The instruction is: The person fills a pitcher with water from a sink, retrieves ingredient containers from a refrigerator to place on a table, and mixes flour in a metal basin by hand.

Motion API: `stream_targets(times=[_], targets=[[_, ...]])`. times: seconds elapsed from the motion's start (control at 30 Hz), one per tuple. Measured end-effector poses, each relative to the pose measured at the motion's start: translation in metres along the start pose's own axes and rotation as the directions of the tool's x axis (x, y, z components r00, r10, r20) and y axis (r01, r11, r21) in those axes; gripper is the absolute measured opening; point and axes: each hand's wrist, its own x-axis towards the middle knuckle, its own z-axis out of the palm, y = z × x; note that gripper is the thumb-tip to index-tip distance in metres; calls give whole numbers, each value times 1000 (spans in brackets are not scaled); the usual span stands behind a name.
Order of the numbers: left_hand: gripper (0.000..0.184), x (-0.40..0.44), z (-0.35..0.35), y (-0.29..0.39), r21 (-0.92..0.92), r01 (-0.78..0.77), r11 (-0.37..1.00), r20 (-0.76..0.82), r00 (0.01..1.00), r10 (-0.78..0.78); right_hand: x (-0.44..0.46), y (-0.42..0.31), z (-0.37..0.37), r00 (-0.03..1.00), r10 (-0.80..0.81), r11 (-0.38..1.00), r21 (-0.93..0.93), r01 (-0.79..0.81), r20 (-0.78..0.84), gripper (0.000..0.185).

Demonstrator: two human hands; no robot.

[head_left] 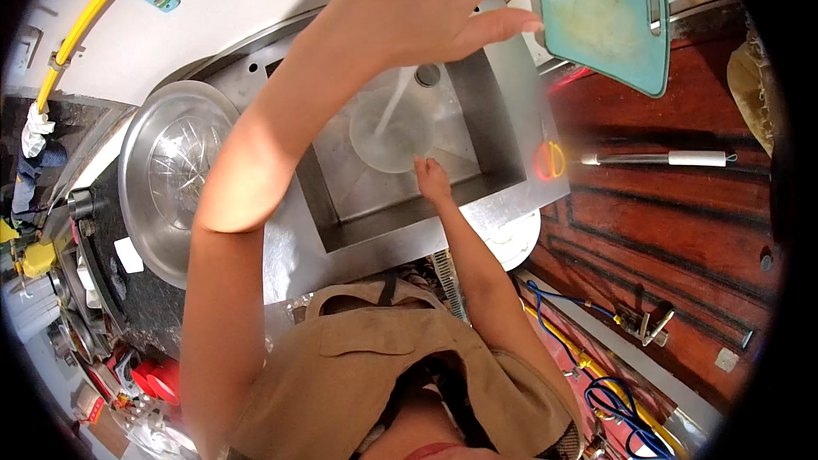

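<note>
The steel sink [400,243] is the biggest thing under the hands, a square-cornered tub with a dull, brushed surface and a broad flat ledge along its near edge. A wide metal basin [141,187], round and shiny with sloping walls, sits by the sink's left edge, bright streaks of light fanning across its floor. Beyond the sink's far right corner stands a turquoise cutting board [601,30], its face worn pale in the middle and a slot cut near one side. The left hand [417,13] is raised over the sink's far edge, thumb stretched away from the palm; the other fingertips run past the top of the view, so I can't tell whether they grip anything. Down inside the sink, toward its far edge, is a round, see-through bowl [365,145], well below the left hand. The right hand [433,179] has its fingers closed on the bowl's near right rim, so the bowl lies just beyond those fingertips. On the sink's right edge are scissors [553,160] with yellow and orange handles. A thin stream of water [393,104] falls into the bowl, beside the round drain [428,75].
</note>
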Motion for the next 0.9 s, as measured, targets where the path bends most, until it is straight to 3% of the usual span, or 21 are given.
stream_targets(times=[0.17, 0.27, 0.3, 0.4, 0.43, 0.47, 0.5, 0.53, 0.57, 0.6, 0.63, 0.67, 0.7, 0.73, 0.77, 0.8, 0.83, 0.87, 0.9], targets=[[47, 0, 6, -6, -80, 29, 996, 47, 999, -25, 2, 1, -1, 997, 57, 998, -10, -56, 52, 51], [42, -9, 14, -23, -218, -148, 965, -182, 977, 109, 3, 1, -3, 991, 83, 997, -9, -82, 103, 53], [41, -15, -1, -28, -154, -114, 982, -85, 991, 101, 3, 2, -2, 990, 99, 995, -10, -98, 97, 55], [44, -23, -3, -26, -313, -19, 950, -38, 999, 8, 1, 1, -1, 985, 140, 990, -1, -141, 98, 60], [55, -41, 15, -36, -649, -73, 757, -250, 961, -122, 1, 1, -2, 982, 156, 988, -4, -156, 108, 62], [57, -65, 32, -38, -744, 88, 662, -270, 867, -418, 2, 3, 0, 981, 167, 986, 12, -169, 103, 62], [60, -90, 49, -40, -851, 162, 499, -264, 690, -674, 3, 6, 1, 982, 151, 987, 35, -156, 112, 61], [49, -116, 67, -41, -802, 439, 405, -168, 486, -858, 4, 7, 3, 984, 135, 988, 58, -143, 118, 61], [40, -165, 103, -60, -729, 631, 264, -51, 335, -941, 4, 7, 3, 983, 150, 984, 77, -159, 107, 61], [38, -213, 127, -65, -516, 829, 216, 193, 358, -914, 1, 3, -3, 984, 144, 982, 104, -155, 107, 59], [43, -256, 155, -62, -426, 903, 57, 361, 228, -904, -4, 0, -7, 984, 141, 980, 127, -154, 108, 58], [60, -317, 186, -66, -297, 913, -281, 590, -56, -805, -6, 0, -7, 982, 161, 975, 139, -174, 98, 58], [78, -334, 198, -43, -243, 846, -474, 675, -203, -709, -6, -1, -6, 994, 105, 983, 146, -110, 40, 50], [87, -357, 203, -38, -153, 828, -540, 809, -209, -549, -6, -2, -4, 998, 52, 988, 146, -48, -23, 46], [80, -360, 213, -20, -196, 782, -592, 773, -248, -584, -4, 1, 2, 996, 80, 986, 154, -71, -50, 46], [73, -366, 209, -29, -212, 520, -828, 909, -206, -362, -1, 6, 10, 994, -20, 998, 49, 25, -109, 45], [64, -365, 212, -24, -233, 529, -816, 915, -165, -369, 2, 10, 14, 981, -118, 992, -69, 108, -157, 44], [55, -365, 215, -19, -256, 537, -804, 919, -123, -375, 4, 7, 7, 978, -79, 995, -72, 66, -191, 44], [45, -357, 220, 2, -329, 798, -505, 799, -49, -599, 3, -4, -6, 997, 79, 995, 68, -78, -8, 43]])
